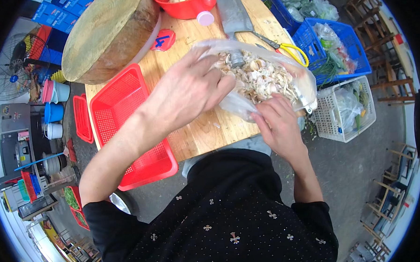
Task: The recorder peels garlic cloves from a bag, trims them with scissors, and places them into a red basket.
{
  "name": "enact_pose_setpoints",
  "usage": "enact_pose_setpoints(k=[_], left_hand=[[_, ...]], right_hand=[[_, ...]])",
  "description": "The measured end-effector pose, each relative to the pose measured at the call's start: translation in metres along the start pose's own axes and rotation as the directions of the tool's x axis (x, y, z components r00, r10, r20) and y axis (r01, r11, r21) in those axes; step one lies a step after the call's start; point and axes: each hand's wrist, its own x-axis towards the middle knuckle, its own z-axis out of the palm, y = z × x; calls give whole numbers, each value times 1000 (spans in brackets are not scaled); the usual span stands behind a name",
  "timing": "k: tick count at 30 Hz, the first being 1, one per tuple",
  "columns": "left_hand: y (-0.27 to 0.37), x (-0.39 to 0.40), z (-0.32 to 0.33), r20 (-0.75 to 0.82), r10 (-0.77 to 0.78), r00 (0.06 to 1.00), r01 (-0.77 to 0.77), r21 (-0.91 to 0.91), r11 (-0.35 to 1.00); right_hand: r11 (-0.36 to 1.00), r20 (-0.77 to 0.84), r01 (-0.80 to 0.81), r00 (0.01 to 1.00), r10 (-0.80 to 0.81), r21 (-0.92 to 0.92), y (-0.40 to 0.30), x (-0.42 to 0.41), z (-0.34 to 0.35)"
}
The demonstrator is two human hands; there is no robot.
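A clear plastic bag point(301, 79) lies open on the wooden table point(210, 131), full of garlic cloves and papery skins point(260, 74). My left hand point(194, 87) holds its left rim, the fingertips partly hidden by the hand itself. At the near edge, my right hand point(282, 126) pinches the plastic between thumb and fingers. Beyond the bag is a cleaver point(233, 15), whose handle overlaps the bag's far side. Scissors with yellow handles point(294, 50) rest beside the cleaver, close to the bag's far rim.
A red perforated basket point(152, 168) overhangs the table's left edge. Behind it leans a thick wooden chopping block point(122, 47). A red bowl point(187, 7) holds peeled garlic. To the right, blue crates point(359, 59) and a white crate point(331, 125) with bagged vegetables stand on the floor.
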Motion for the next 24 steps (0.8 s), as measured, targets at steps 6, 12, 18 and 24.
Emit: enact_pose_setpoints(k=[6,12,18,24], left_hand=[[9,-6,-14,-48,34,998,-38,-89,995],[19,-65,33,84,-54,995,71,-211,975],[39,-77,25,262,-157,952,262,-432,863],[53,-63,-4,212,-443,871,488,-465,738]], right_hand=[[985,-110,-104,987,120,140,-5,-10,-3],[996,19,-11,1000,9,90,-2,-11,5],[996,148,11,989,-24,83,-7,-10,-8],[997,156,43,986,-53,63,-13,-12,-7]])
